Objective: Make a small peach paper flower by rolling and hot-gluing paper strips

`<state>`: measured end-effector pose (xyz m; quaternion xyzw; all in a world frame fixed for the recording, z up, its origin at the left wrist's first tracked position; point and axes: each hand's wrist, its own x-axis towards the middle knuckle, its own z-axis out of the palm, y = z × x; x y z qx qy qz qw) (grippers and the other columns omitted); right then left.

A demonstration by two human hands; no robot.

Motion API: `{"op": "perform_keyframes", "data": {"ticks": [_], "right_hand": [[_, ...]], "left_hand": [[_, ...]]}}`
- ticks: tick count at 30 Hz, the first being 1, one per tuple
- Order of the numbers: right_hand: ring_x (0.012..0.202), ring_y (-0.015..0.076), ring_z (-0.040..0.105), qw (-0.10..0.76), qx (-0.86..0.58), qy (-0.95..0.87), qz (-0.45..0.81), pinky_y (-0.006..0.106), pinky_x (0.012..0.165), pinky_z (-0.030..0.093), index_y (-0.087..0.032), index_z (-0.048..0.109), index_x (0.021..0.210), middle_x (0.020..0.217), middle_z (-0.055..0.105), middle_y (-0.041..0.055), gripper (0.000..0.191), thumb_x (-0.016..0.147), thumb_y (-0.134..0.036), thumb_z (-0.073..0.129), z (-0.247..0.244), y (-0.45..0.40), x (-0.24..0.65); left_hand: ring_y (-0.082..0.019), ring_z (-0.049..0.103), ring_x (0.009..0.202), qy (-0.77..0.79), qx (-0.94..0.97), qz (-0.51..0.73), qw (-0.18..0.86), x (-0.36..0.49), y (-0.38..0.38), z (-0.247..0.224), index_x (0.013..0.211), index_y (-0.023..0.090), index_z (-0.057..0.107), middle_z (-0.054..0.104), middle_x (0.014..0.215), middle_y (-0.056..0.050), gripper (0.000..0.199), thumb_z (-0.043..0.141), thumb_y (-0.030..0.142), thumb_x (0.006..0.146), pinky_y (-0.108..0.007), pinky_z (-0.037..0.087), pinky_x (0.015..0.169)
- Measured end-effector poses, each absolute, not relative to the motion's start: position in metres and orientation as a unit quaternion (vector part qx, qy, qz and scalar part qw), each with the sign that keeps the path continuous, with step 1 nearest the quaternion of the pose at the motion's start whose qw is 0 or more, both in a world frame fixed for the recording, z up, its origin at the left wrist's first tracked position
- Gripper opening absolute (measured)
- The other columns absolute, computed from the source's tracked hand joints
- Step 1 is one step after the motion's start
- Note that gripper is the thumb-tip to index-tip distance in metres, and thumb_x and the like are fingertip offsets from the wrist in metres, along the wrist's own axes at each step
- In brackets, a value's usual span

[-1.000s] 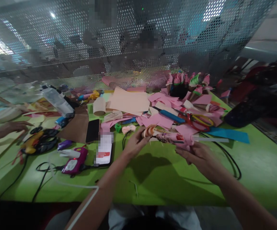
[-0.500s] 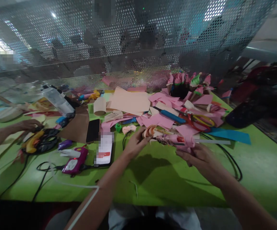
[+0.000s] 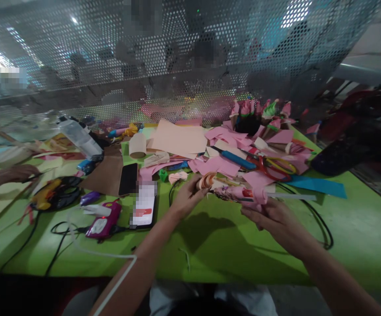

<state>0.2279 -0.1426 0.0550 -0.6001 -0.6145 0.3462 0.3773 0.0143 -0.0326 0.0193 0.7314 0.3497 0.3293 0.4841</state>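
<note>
My left hand [image 3: 188,196] pinches a coiled strip of peach paper [image 3: 206,180] above the green table. My right hand [image 3: 276,219] is wrapped round a pink glue gun [image 3: 239,194], whose tip points left at the coil. A whitish glue stick [image 3: 292,196] sticks out of the gun's rear to the right. Tip and coil are very close; whether they touch cannot be told. Behind my hands lie pink paper pieces [image 3: 217,165], a blue cutter [image 3: 238,159] and scissors with red and yellow handles [image 3: 281,166].
Two phones [image 3: 128,179] [image 3: 144,205], a magenta device [image 3: 103,220] with cables and a bottle [image 3: 80,138] are on the left. Another person's hand [image 3: 16,174] is at the far left. Paper cones [image 3: 246,107] stand at the back right. A perforated metal screen [image 3: 177,57] rises behind.
The other person's hand at the far left has moved left, away from the black spool. My hands have hardly moved.
</note>
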Motion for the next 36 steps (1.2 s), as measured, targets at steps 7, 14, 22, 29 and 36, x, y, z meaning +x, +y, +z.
{"op": "perform_keyframes", "data": {"ticks": [7, 14, 22, 29, 36], "right_hand": [[0.047, 0.0156, 0.041, 0.374, -0.613, -0.633, 0.291, 0.029, 0.047, 0.033, -0.025, 0.045, 0.051, 0.048, 0.044, -0.0010, 0.048, 0.085, -0.057, 0.054, 0.0561, -0.1406, 0.2302], [0.048, 0.0145, 0.041, 0.368, -0.618, -0.628, 0.297, 0.028, 0.047, 0.032, -0.024, 0.043, 0.051, 0.049, 0.043, -0.0018, 0.046, 0.085, -0.054, 0.054, 0.0550, -0.1425, 0.2308], [0.049, 0.0149, 0.041, 0.370, -0.603, -0.616, 0.346, 0.028, 0.044, 0.033, -0.024, 0.051, 0.061, 0.052, 0.045, -0.0021, 0.041, 0.086, -0.057, 0.055, 0.0509, -0.1457, 0.2277], [0.050, 0.0164, 0.045, 0.375, -0.603, -0.622, 0.330, 0.029, 0.046, 0.037, -0.024, 0.052, 0.060, 0.052, 0.048, -0.0006, 0.041, 0.085, -0.056, 0.057, 0.0498, -0.1439, 0.2273], [0.050, 0.0159, 0.043, 0.375, -0.601, -0.620, 0.336, 0.029, 0.046, 0.036, -0.024, 0.053, 0.060, 0.053, 0.047, -0.0009, 0.040, 0.086, -0.054, 0.056, 0.0509, -0.1434, 0.2262]], "left_hand": [[-0.024, 0.057, 0.105, 0.350, 0.727, 0.331, 0.489, 0.0138, -0.0311, 0.0155, 0.118, 0.021, 0.062, 0.065, 0.108, -0.005, 0.040, 0.055, 0.047, 0.087, -0.035, 0.046, 0.093], [-0.024, 0.057, 0.107, 0.356, 0.711, 0.342, 0.500, 0.0143, -0.0321, 0.0156, 0.123, 0.022, 0.061, 0.065, 0.116, -0.006, 0.043, 0.057, 0.046, 0.088, -0.035, 0.046, 0.093], [-0.025, 0.055, 0.111, 0.365, 0.716, 0.338, 0.489, 0.0144, -0.0330, 0.0186, 0.123, 0.022, 0.061, 0.065, 0.118, -0.006, 0.043, 0.054, 0.047, 0.089, -0.037, 0.045, 0.096], [-0.024, 0.056, 0.108, 0.345, 0.724, 0.337, 0.493, 0.0145, -0.0316, 0.0152, 0.118, 0.021, 0.062, 0.065, 0.114, -0.007, 0.041, 0.055, 0.047, 0.088, -0.036, 0.047, 0.093], [-0.024, 0.056, 0.107, 0.347, 0.718, 0.334, 0.503, 0.0142, -0.0312, 0.0144, 0.118, 0.021, 0.062, 0.065, 0.112, -0.007, 0.042, 0.055, 0.049, 0.087, -0.036, 0.046, 0.092]]}}
